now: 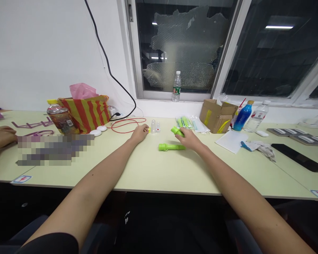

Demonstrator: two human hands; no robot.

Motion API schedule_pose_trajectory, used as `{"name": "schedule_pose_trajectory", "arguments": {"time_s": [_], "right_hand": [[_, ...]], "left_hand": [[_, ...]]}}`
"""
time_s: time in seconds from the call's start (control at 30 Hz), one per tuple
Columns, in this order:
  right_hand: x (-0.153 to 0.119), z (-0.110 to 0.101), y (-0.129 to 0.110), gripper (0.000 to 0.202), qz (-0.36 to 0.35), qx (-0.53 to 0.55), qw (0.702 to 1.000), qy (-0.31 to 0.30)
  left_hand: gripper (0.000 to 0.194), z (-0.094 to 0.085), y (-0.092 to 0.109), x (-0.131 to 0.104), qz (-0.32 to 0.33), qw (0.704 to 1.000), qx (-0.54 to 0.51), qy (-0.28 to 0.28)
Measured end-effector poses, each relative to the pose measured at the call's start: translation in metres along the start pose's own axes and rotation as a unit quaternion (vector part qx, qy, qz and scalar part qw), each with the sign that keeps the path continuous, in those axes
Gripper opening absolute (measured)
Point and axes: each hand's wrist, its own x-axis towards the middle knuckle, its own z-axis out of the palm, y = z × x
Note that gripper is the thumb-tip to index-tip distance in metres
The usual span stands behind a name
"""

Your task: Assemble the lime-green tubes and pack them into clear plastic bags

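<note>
My right hand (188, 138) is closed round a bright green piece (177, 132), held tilted above the table. Just below it a green tube (171, 147) with a small ring lies flat, its right end next to that hand. Farther left, my left hand (141, 132) has its fingers together at a small yellow item (148, 130), mostly hidden by the fingertips. Right beside it stand a clear dome-shaped piece (153, 126) and a smaller clear piece (158, 127) with a red spot.
A striped bag (88, 114), a brown bottle (60, 118) and a red cable (119, 125) are at the left, with another person's hand (1, 137) beyond. Behind on the right are green packets (184, 122), a cardboard box (217, 116), a blue bottle (243, 116) and a glove (261, 148).
</note>
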Motion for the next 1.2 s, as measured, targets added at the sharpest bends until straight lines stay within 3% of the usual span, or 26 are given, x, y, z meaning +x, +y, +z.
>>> {"name": "schedule_pose_trajectory", "arguments": {"time_s": [0.57,0.73,0.97,1.1,1.2], "right_hand": [[0.005,0.004,0.016,0.023,0.022,-0.034,0.999,-0.010],[0.006,0.004,0.021,0.026,0.032,-0.063,0.997,-0.006],[0.004,0.011,0.018,0.023,0.009,-0.055,0.995,-0.077],[0.001,0.018,0.011,0.035,-0.029,-0.037,0.994,-0.096],[0.001,0.021,0.006,0.039,-0.038,-0.010,0.993,-0.114]], "left_hand": [[0.030,-0.001,0.004,-0.002,-0.004,1.000,-0.018,-0.010],[0.031,-0.002,0.001,-0.004,-0.006,0.999,-0.045,0.026],[0.016,-0.011,0.003,-0.007,-0.085,0.989,-0.052,0.110],[0.016,-0.017,0.019,-0.010,-0.047,0.992,-0.019,0.116],[0.018,-0.015,0.041,-0.015,0.020,0.999,-0.005,0.049]]}}
